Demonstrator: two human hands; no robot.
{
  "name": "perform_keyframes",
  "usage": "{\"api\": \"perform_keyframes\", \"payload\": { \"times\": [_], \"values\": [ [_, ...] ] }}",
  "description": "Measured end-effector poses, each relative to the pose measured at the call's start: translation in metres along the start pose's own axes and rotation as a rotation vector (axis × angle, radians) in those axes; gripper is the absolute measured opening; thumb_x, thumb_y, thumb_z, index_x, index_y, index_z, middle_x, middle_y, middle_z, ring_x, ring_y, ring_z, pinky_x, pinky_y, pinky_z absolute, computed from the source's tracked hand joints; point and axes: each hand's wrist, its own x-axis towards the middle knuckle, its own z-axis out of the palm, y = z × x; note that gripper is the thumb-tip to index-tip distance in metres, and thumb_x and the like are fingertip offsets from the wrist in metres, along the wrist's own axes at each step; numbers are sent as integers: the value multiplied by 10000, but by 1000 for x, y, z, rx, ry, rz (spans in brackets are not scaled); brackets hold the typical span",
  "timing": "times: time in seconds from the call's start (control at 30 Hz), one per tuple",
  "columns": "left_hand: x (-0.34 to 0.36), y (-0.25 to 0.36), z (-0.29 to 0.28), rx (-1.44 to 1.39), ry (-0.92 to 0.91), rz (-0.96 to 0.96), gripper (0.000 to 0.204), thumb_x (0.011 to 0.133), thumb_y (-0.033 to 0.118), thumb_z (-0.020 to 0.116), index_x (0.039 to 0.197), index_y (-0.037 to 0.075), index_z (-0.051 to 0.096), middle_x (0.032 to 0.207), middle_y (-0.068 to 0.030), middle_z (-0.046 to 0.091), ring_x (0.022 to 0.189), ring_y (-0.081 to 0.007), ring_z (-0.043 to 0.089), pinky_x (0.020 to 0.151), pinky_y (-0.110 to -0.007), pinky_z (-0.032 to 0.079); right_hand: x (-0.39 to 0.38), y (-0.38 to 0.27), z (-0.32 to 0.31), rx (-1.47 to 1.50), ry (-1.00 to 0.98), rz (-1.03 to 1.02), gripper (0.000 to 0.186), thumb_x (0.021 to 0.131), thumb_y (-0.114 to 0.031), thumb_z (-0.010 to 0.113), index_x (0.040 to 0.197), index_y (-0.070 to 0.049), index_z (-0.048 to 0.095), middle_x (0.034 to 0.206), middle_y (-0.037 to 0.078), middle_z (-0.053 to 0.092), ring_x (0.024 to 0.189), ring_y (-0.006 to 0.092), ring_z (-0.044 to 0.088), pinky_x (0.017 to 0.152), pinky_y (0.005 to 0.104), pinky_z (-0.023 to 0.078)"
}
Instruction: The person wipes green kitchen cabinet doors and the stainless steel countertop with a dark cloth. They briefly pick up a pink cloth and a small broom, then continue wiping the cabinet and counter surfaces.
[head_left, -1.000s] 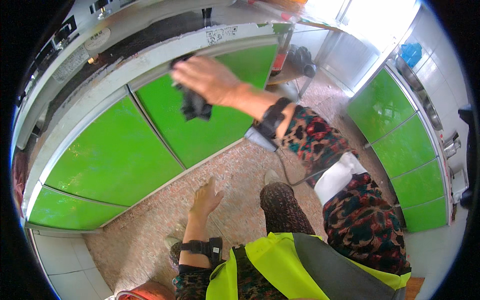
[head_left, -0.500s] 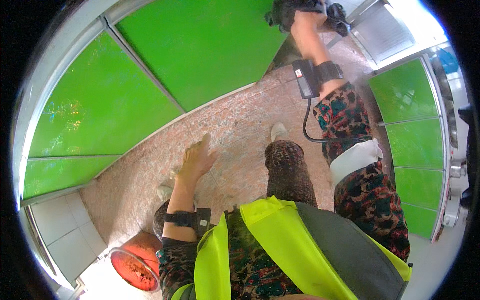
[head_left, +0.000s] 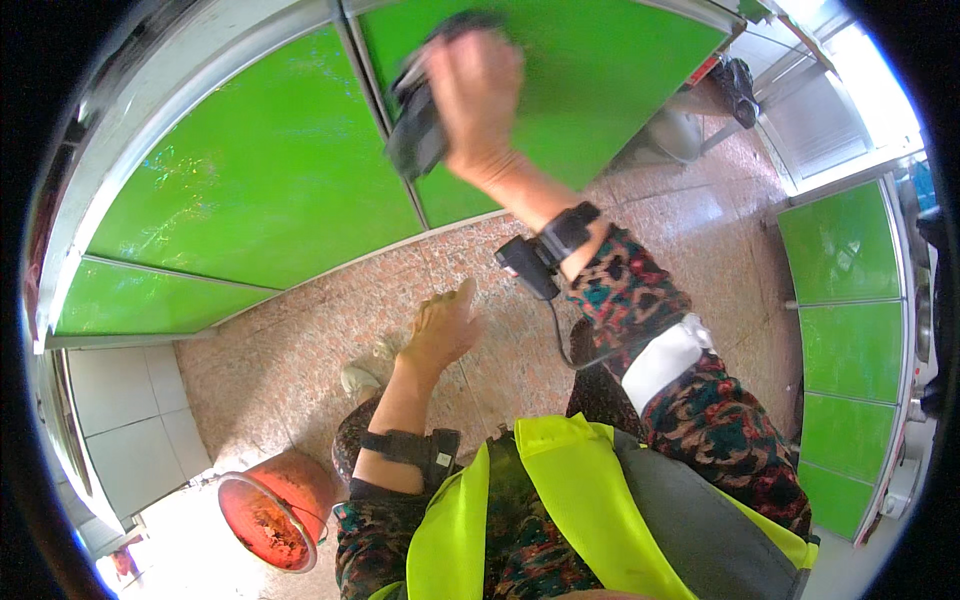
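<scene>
My right hand [head_left: 478, 95] is closed over a dark cloth [head_left: 418, 140], both blurred by motion. The cloth lies against the glossy green cabinet door [head_left: 570, 90], across the metal strip [head_left: 362, 75] between two panels. Lower down, my left hand [head_left: 440, 328] hangs free above the floor, fingers stretched out and holding nothing. Each wrist carries a black strap; the right strap [head_left: 568, 232] bears a small box with a cable.
An orange-red bucket [head_left: 325, 485] with dirty residue inside stands at the lower left. Green cabinets [head_left: 850, 345] line the right side. A black bag-like thing [head_left: 740, 90] is at the far right. The stone-patterned floor [head_left: 300, 350] runs between the cabinets.
My right hand has swept left with the dark cloth, from the door's far right edge to the metal strip. My left hand has shifted slightly right and down. The view has turned a little.
</scene>
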Motion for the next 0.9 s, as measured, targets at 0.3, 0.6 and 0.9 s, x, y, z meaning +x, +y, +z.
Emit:
{"api": "perform_keyframes", "payload": {
  "times": [0.3,0.6,0.9],
  "values": [
    [9,-9,-10,-30,127,52,634,858,353,636,1362,39,413,1105,-296,626,1031,-455,601,887,-518,479,-35,58,-23,-216,-266,-589,334,882,-203,554,1209,-150,598,1283,29,538,1276,240,451,1063,553,317],
    [13,8,-3,-25,66,97,636,880,321,626,1419,87,382,1146,-295,611,1046,-452,594,902,-513,474,-37,194,-116,-214,257,307,918,628,-79,718,1467,-48,348,1488,257,319,1421,451,193,1167,537,92],
    [3,15,-10,54,80,71,541,868,256,650,1312,40,431,1056,-219,642,1023,-399,606,928,-483,454,-110,233,-91,-398,73,212,708,740,-203,672,1388,-53,430,1408,246,369,1336,414,258,1116,510,186]
  ]
}}
